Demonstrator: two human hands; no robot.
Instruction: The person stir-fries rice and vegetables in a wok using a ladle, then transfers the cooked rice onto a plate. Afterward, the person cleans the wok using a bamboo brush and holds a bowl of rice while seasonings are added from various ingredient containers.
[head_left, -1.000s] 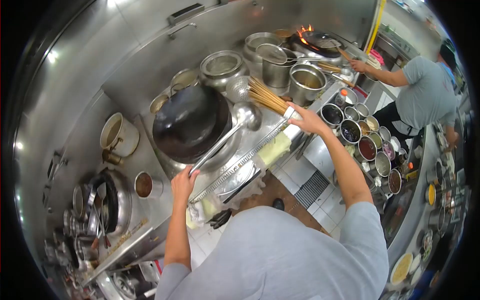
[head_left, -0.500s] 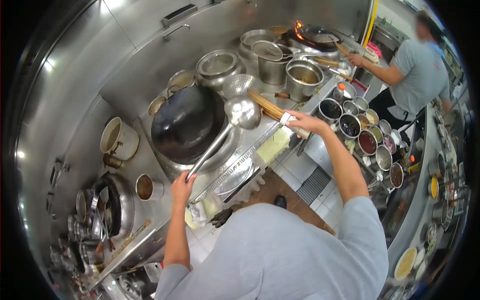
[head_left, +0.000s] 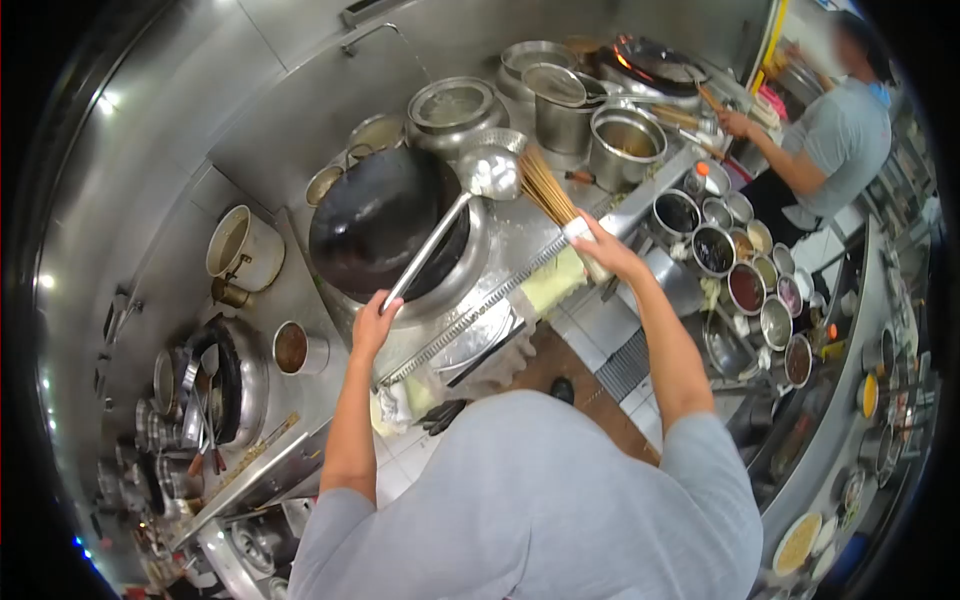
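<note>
My left hand (head_left: 375, 318) is closed around the handle of a long steel ladle (head_left: 492, 174), whose bowl reaches past the right side of a big black wok (head_left: 375, 230). The wok sits tilted on a round steel burner ring. In my right hand (head_left: 605, 248) is a bamboo wok brush (head_left: 548, 190) with a white band round its grip. Its bristles point away from me, beside the ladle bowl; whether they touch it I cannot tell. A perforated skimmer (head_left: 508, 138) lies behind the bowl, partly covered by it.
A thin stream falls from the wall tap (head_left: 375, 38) near a lidded steel pot (head_left: 452, 104). Tall pots (head_left: 627, 145) stand at the back right. Several sauce containers (head_left: 746, 288) line the right side. A co-worker (head_left: 840, 140) is at another wok (head_left: 660, 65). A second burner (head_left: 245, 380) is at left.
The ladle bowl and the brush have moved slightly away from me, toward the back. A thin stream now shows at the wall tap. The view has shifted a little.
</note>
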